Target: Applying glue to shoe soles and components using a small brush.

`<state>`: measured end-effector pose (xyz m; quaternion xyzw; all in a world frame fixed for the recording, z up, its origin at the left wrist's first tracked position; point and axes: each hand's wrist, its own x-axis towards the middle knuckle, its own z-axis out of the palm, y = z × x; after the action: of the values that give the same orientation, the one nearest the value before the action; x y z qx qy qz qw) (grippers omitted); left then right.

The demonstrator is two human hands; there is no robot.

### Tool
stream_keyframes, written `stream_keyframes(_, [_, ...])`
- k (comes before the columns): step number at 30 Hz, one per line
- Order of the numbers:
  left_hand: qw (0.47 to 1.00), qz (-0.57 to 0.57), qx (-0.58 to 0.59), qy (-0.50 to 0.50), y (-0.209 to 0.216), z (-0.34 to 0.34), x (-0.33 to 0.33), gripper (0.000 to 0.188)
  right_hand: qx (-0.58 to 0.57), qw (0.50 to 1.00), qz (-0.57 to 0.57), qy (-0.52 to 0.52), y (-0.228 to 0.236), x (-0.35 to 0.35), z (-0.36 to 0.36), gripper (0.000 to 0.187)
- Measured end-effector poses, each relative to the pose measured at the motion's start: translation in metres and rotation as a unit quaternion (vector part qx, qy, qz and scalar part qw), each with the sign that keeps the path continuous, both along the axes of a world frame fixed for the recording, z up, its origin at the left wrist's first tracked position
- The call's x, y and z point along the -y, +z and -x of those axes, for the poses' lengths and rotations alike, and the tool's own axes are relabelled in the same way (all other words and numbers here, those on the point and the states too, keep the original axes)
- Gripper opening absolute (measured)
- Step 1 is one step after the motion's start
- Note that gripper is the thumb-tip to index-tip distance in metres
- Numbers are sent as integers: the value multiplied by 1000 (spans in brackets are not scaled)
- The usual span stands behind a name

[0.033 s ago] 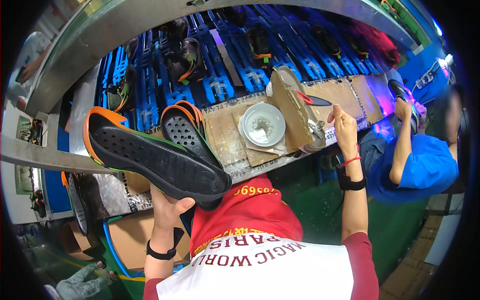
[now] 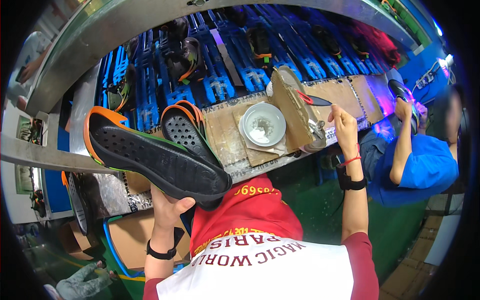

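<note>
My left hand (image 2: 167, 205) grips a large black shoe sole (image 2: 145, 152) by its narrower end, near my lap. Its rim is orange and green, and holes dot the wide end. Behind it leans a second black sole (image 2: 182, 131), partly covered; whether my fingers also hold this one is hidden. My right hand (image 2: 345, 127) is raised at the bench edge, fingers curled together, their contents unclear. Just left of its fingertips lies the tip of a dark blade with a red handle (image 2: 304, 97), against an upright cardboard piece (image 2: 290, 112). Between the hands sits a white bowl (image 2: 277, 125) with whitish residue.
Blue racks (image 2: 255, 77) carrying dark shoes line the far side, beyond the cardboard-covered bench (image 2: 222, 125). A metal frame (image 2: 55, 75) curves along the left. Another sole (image 2: 75, 202) hangs at the left edge. At right, a person in blue (image 2: 425, 165) holds a shoe (image 2: 400, 92).
</note>
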<state>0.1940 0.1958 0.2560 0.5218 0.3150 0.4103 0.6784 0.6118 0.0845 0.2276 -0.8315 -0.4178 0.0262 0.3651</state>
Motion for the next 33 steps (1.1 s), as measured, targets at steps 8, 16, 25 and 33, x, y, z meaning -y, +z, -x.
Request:
stream_keyframes(8, [1000,5,5,-2,0,-3,-1,87,-39,999,23,15,-9,-1,-12,25])
stream_keyframes(16, [1000,15,22,5,1,-6,1,89,-100,991,66,57,-15,2,-17,21])
stream_keyframes(25, [1000,7,11,-10,-4,-4,0,92,-189,978,54,68,-12,2,-21,15])
stream_keyframes(33, [1000,10,12,-15,-5,-3,1,92,-49,972,202,111,28,-7,-4,16])
